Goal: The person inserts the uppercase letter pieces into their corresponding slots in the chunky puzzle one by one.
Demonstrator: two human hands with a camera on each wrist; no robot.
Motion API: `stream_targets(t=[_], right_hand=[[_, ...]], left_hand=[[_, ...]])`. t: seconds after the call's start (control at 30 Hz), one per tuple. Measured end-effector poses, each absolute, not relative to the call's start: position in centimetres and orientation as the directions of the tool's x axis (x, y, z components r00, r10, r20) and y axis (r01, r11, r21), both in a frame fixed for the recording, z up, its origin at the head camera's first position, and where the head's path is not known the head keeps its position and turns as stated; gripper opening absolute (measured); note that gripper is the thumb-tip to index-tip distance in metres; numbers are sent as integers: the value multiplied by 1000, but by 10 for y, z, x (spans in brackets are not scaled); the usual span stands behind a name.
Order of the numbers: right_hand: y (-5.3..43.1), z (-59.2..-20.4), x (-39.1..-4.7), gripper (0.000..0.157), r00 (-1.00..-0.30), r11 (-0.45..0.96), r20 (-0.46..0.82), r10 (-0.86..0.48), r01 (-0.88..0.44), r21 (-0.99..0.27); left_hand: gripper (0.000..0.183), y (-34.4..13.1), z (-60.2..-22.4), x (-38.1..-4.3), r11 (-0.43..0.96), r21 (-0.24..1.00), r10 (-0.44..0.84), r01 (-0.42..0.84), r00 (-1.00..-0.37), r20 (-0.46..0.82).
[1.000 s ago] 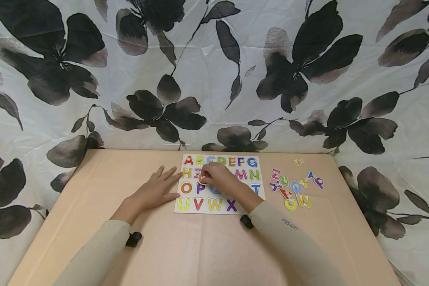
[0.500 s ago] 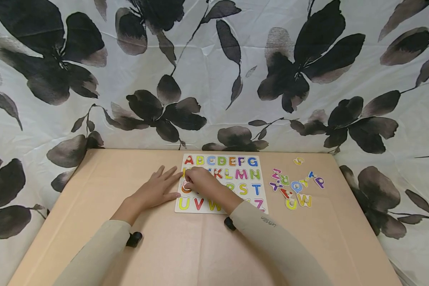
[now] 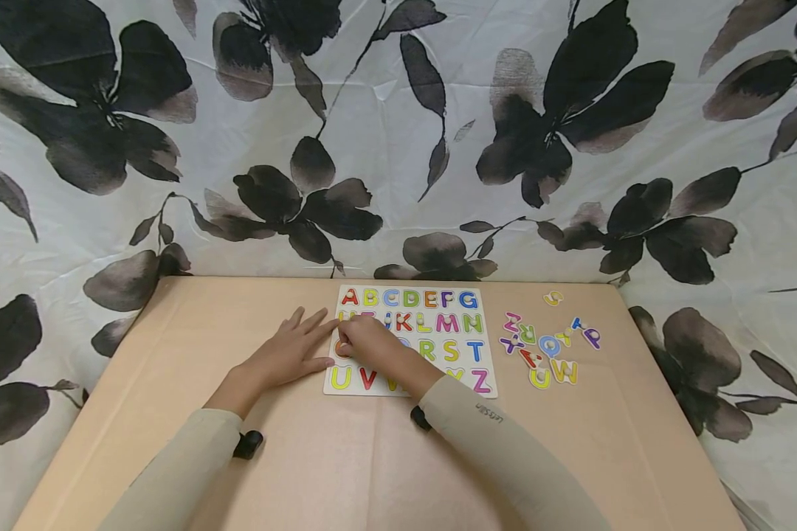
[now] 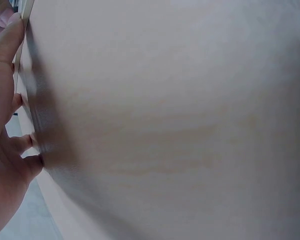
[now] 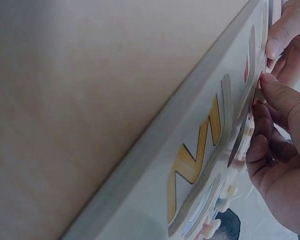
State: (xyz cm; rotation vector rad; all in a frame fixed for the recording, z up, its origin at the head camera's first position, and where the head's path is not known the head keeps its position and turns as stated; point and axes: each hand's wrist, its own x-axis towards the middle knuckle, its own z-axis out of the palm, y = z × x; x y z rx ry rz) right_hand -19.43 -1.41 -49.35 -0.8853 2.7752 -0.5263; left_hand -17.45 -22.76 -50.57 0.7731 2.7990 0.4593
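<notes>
First, head view: a white alphabet board lies on the tabletop. The left hand has its fingers spread and touches the board's left edge. The right hand has curled fingers pinching an orange letter piece at the left of the third row; hand and forearm block adjacent letters. Readable: A to G on top, K to N, R to T, and Z. Loose letter pieces lie right of the board. A floral cloth hangs behind. Lettering on the right sleeve is too small to read reliably.

Next, left wrist view: the left thumb meets the board's thin edge; the other left fingertips rest lower.

Lastly, right wrist view: raised knobs and a yellow W show clearly. Whether the pinched piece is seated, you cannot tell.
</notes>
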Motion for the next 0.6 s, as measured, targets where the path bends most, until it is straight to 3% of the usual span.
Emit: stream_targets(t=[0.4,0.6], right_hand=[[13,-482,-192,13,-816,737,-38,-576,-499,-456],[38,-473,-188,20,-824,742,-41,-565,-486,-462]], left_hand=[[80,-227,-507,-173,822,330,524,464,-844,-118],[80,-226,-507,-173,827,324,518,459,-846,-123]])
